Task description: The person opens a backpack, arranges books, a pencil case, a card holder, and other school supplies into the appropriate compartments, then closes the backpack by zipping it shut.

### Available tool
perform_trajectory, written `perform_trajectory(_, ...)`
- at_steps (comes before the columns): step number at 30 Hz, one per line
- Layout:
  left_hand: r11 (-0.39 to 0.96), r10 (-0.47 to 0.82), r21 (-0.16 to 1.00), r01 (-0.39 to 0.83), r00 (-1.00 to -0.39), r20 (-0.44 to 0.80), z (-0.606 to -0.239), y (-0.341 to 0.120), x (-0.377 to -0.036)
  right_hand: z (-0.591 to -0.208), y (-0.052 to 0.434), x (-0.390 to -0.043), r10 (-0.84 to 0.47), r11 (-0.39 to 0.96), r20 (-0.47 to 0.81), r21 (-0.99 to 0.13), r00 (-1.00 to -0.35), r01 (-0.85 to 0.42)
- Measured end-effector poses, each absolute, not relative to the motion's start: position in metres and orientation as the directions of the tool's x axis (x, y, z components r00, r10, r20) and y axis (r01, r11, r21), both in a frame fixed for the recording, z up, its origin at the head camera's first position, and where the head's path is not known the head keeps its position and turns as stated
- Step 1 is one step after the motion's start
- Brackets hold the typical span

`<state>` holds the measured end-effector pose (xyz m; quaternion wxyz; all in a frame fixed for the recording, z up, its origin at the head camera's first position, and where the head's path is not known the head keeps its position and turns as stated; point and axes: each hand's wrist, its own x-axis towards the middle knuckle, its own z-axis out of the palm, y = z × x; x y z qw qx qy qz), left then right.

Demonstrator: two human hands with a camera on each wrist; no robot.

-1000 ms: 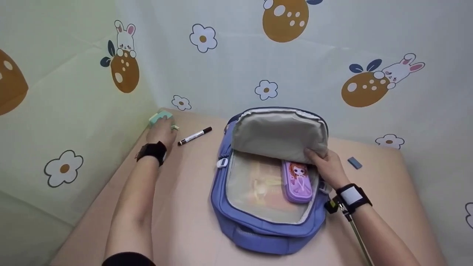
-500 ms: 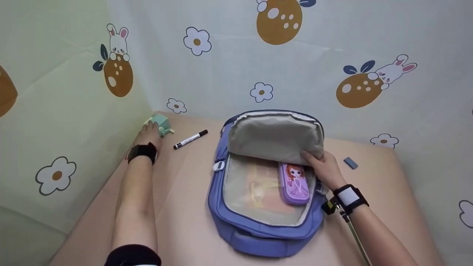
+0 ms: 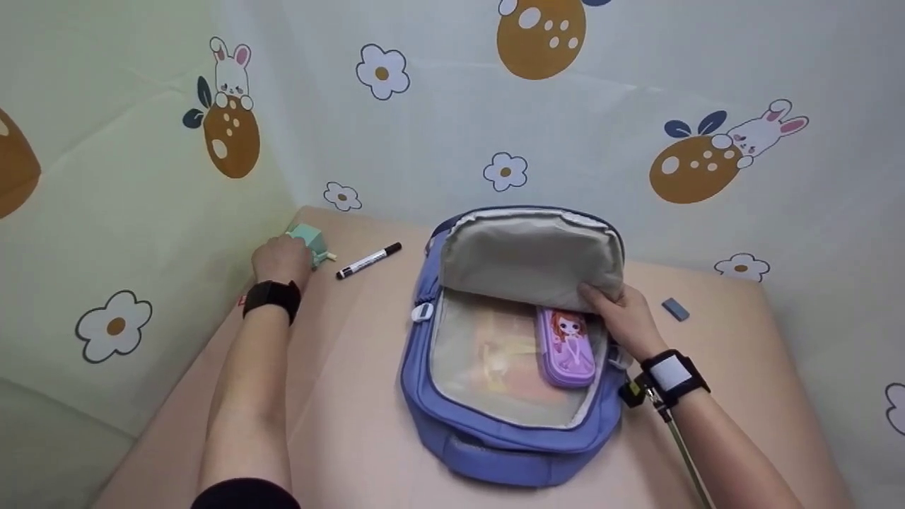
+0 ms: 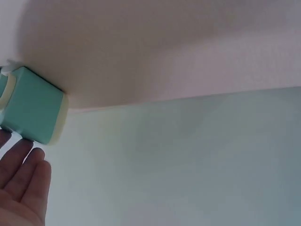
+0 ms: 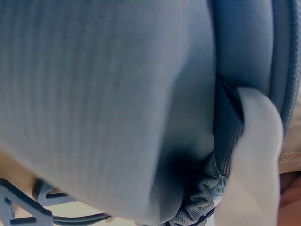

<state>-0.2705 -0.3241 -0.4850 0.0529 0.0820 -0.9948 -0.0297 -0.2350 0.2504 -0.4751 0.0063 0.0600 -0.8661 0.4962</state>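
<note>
Where printed cloth (image 3: 438, 127) hangs, beige table (image 3: 353, 396) meets it

Bright, even light, soft shadows; wrist views blurred close-up, head view edge-warped.
</note>
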Motion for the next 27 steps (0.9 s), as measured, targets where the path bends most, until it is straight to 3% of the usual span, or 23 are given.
perform_trajectory(4,0.941,-0.251,0.262,-0.215,-0.961,0.115,-0.487,-0.325,-0.274,-0.475,0.252,-0.234,-0.092,0.504,0.083,-0.856,-0.992,-0.118)
perform_trajectory(10,0.818,-0.346,0.487,-0.305,-0.938,-0.007,-0.49,-0.324,-0.27,-0.475,0.25,-0.233,-0.084,0.491,0.09,-0.863,-0.992,-0.12)
perform_trajectory(22,0.644,-0.438,0.652,-0.4,-0.892,-0.115,-0.493,-0.334,-0.264,-0.475,0.246,-0.235,-0.083,0.492,0.087,-0.863,-0.993,-0.117)
perform_trajectory(27,0.608,-0.446,0.711,-0.352,-0.893,-0.061,-0.487,-0.338,-0.264,-0.475,0.249,-0.235,-0.075,0.495,0.075,-0.863,-0.994,-0.102)
